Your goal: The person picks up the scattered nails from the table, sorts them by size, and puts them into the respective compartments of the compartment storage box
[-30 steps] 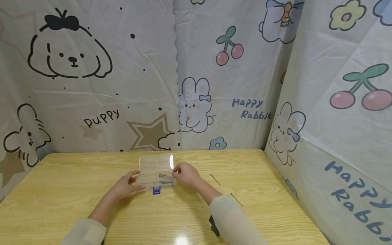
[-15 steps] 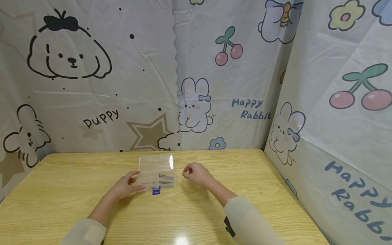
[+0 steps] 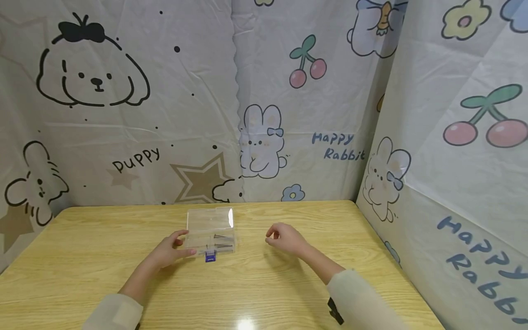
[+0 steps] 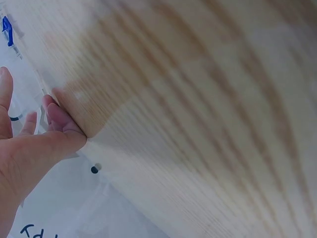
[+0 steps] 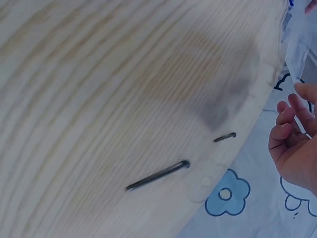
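Nails (image 3: 218,241) inside clear box (image 3: 210,229) look blurred, uncountable.

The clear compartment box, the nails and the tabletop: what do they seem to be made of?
The clear compartment box with a blue clasp looks like glossy transparent plastic: the table shows through it. The thin dark nails look like dull metal, though blurred. The tabletop shows light wood grain with a glossy glare, possibly laminate.

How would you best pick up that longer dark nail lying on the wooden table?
The longer nail lies flat on the table, apart from the shorter one, so nothing crowds it. I would probably come straight down from above with the right hand and pinch the thin shaft near its middle, fingertips either side across its length. Being slender and flush with the wood, it may need rolling to lift.
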`<state>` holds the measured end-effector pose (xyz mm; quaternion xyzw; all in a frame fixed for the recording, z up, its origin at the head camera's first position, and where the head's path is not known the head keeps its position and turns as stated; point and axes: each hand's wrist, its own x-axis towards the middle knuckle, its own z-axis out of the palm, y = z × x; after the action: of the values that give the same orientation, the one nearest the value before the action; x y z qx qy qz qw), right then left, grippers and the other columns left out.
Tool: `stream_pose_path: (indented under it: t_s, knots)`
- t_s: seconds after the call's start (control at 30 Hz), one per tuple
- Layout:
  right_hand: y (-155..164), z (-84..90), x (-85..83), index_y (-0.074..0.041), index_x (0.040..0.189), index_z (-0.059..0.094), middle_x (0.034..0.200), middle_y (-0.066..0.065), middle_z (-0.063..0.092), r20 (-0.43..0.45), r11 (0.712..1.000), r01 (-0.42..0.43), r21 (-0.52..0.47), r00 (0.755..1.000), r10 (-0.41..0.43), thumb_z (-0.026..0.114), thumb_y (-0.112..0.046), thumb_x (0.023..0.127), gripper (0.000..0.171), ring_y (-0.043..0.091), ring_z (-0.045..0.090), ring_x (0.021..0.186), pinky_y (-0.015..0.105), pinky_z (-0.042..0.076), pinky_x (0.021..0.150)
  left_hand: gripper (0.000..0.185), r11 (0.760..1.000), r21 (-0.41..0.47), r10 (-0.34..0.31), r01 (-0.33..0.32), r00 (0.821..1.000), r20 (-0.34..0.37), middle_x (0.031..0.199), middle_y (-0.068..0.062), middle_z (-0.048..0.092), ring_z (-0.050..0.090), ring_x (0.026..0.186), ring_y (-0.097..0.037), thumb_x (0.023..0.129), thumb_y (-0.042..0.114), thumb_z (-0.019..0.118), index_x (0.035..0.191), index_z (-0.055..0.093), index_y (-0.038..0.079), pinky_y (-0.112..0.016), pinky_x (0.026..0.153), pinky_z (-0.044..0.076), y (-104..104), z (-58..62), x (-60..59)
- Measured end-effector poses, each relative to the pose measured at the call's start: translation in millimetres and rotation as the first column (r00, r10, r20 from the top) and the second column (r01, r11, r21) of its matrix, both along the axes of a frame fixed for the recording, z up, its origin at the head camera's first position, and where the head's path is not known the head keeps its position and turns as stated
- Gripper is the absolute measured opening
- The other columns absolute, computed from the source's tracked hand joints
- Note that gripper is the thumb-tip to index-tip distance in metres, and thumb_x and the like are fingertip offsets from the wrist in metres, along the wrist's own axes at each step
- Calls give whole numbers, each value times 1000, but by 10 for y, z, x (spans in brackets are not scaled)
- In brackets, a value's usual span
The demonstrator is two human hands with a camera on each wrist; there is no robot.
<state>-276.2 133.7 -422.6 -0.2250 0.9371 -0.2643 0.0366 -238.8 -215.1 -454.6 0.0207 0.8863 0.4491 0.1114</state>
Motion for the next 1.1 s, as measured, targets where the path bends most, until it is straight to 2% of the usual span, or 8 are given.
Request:
stream_pose_path:
  t_s: [0.37, 0.8, 1.1]
  knots:
    - [454, -26, 110, -9, 92, 67, 76, -1, 53, 20, 998, 59, 16, 998, -59, 63, -19, 88, 11, 12, 44, 67, 25, 35, 57, 81, 1000, 0, -4, 4, 1000, 4, 134, -36, 38, 37, 124, -50, 84, 35, 69, 144, 27, 1, -61, 101, 34, 7, 23, 11]
    - [914, -86, 226, -5, 93, 65, 71, -1, 51, 38, 999, 48, 25, 998, -49, 65, -18, 86, 15, 10, 42, 61, 23, 35, 54, 82, 1000, 8, -1, 1, 1000, 1, 132, -36, 39, 38, 123, -50, 83, 37, 70, 143, 28, 0, -61, 100, 34, 11, 38, 26]
    - [1123, -155, 350, -9, 88, 64, 70, -2, 50, 82, 996, 75, 44, 994, -78, 67, -21, 84, 12, 9, 43, 62, 22, 36, 55, 82, 1000, 11, 2, -2, 1000, -5, 132, -36, 39, 38, 123, -50, 83, 36, 70, 143, 28, 0, -61, 99, 35, 4, 19, 26]
